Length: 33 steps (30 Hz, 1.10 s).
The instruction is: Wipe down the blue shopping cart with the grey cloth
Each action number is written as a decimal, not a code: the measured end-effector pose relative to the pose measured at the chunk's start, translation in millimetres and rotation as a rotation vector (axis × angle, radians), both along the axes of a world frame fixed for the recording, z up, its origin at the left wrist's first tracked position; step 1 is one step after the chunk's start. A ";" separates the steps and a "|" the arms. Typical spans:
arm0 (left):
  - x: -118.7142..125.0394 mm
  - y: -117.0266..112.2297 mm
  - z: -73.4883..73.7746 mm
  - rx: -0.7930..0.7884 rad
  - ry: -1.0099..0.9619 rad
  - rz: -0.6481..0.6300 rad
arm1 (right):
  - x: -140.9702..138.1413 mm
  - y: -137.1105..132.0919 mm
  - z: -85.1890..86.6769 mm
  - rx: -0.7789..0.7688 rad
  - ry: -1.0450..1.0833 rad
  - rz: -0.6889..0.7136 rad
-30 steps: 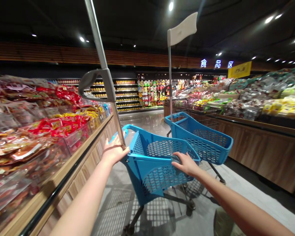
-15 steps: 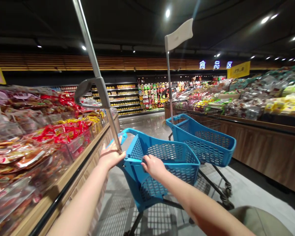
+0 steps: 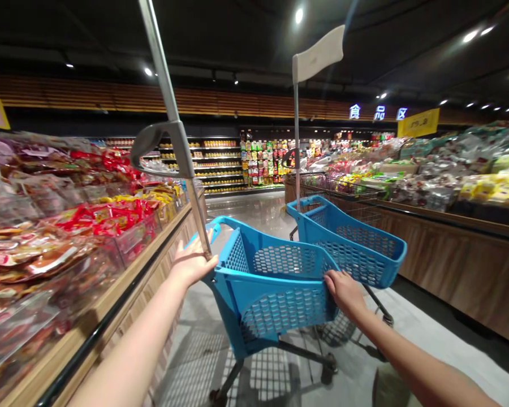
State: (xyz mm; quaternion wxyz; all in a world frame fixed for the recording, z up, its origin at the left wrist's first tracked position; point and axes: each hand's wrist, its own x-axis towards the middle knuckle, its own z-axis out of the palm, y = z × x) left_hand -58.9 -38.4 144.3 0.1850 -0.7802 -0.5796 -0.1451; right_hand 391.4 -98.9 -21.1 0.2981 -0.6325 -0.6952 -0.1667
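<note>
A small blue plastic shopping cart point(image 3: 275, 288) stands in front of me in a shop aisle. My left hand point(image 3: 192, 262) grips its left rear corner, at the foot of a grey metal pole point(image 3: 173, 121) that rises from the cart. My right hand point(image 3: 345, 289) holds the right rear corner of the basket, fingers curled over the rim. A second blue cart point(image 3: 352, 243) stands just ahead to the right, with its own pole and a white flag point(image 3: 318, 53).
A wood-fronted display counter point(image 3: 123, 294) with packaged snacks runs along the left. Another wooden counter point(image 3: 458, 260) with bagged goods runs along the right. Shelves of goods point(image 3: 261, 161) stand at the far end of the grey floor aisle.
My right hand moved from the middle of the cart's rear rim to its right corner. The view lifted slightly. My left hand stayed at the pole's base.
</note>
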 end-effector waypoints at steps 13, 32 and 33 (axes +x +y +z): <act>15.5 -5.1 -6.9 0.051 -0.012 0.032 | -266.5 25.1 89.6 -0.026 0.135 0.332; -31.7 32.0 -3.4 0.030 -0.057 -0.046 | 0.6 -25.5 6.1 -0.079 -0.041 0.350; -36.5 38.3 -3.9 0.024 -0.052 -0.049 | 9.3 -29.8 3.0 -0.067 -0.041 0.356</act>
